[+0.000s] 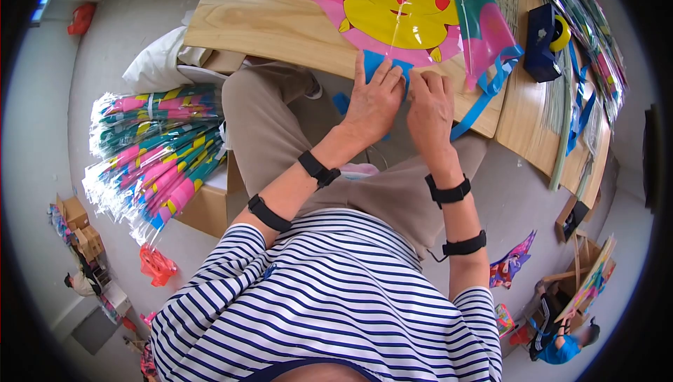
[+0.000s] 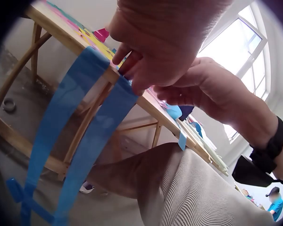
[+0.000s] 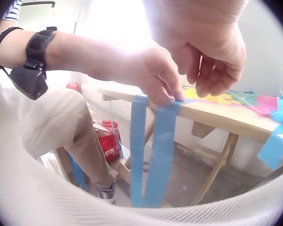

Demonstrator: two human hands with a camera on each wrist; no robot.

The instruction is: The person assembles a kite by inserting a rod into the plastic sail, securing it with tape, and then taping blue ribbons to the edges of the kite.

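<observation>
My left hand (image 1: 375, 105) rests at the table's front edge, its fingers pressing a blue ribbon (image 1: 377, 63) against the wood, the thumb apart on the left. Two strips of that blue ribbon (image 2: 101, 141) hang down over the edge. Close beside it my right hand (image 1: 430, 105) has its fingers curled in toward the thumb; no thing shows between them in the right wrist view. Both hands are at the lower border of a kite sheet (image 1: 399, 14) printed with a yellow cartoon figure on pink and green.
Right of the kite, another blue ribbon (image 1: 480, 112) trails off the wooden table (image 1: 273, 24). A dark tape dispenser (image 1: 541, 45) with a yellow roll stands farther right, near thin sticks. Bundles of wrapped kites (image 1: 158, 154) lie at the left. A person in blue (image 1: 561, 347) sits behind.
</observation>
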